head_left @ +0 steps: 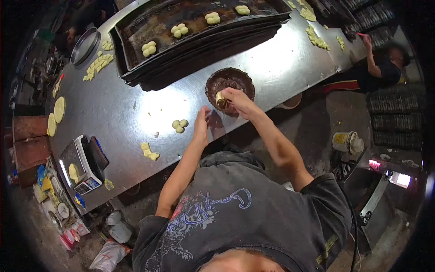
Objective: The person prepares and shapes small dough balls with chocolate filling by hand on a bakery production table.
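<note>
My right hand (240, 103) is closed on a piece of dough (220, 98) with a dark brown filling on it, over a round bowl (212, 82) of dark brown filling. My left hand (202, 122) is open beside the bowl, fingers extended, with nothing visible in it. Several round dough balls (179, 125) sit together on the metal table (127, 131), left of my left hand. Flat dough pieces (148, 152) lie near the table's front edge.
Stacked baking trays (161, 61) with dough clusters stand at the back. A scale (81, 165) holding dough is at the left, near flat dough rounds (59, 109) and a round pan (85, 46). Another person (385, 68) is at the right.
</note>
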`<state>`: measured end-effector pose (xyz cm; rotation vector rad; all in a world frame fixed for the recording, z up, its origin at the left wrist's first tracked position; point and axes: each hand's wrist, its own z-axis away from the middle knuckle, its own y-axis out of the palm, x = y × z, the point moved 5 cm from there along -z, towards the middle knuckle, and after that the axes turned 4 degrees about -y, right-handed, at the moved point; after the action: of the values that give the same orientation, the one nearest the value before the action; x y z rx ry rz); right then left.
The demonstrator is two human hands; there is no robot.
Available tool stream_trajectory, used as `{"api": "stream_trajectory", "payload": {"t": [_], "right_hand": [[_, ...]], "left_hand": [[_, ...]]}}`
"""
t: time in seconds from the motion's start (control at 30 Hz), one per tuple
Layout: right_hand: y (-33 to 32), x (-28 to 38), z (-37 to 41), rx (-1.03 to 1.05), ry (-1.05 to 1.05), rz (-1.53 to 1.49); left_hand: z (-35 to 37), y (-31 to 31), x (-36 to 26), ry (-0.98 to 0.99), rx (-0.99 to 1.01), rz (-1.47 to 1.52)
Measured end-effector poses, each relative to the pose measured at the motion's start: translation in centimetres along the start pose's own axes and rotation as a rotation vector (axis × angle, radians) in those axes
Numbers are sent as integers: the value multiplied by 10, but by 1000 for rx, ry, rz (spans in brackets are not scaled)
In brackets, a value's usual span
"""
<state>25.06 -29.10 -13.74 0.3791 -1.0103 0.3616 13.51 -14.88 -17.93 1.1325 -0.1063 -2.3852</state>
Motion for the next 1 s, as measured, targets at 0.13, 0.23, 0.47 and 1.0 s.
{"api": "stream_trajectory", "payload": {"t": [0.13,0.23,0.47,1.0], "right_hand": [[55,26,21,273,-62,-393],[91,36,27,253,-115,-357],[165,54,38,273,-200,-287],[222,96,84,253,-460,-239]], "left_hand": [[46,-7,-67,145,218,245],[69,-36,-93,209,89,133],[107,-94,-109,272,27,362],[162,-122,-160,474,293,478]]}}
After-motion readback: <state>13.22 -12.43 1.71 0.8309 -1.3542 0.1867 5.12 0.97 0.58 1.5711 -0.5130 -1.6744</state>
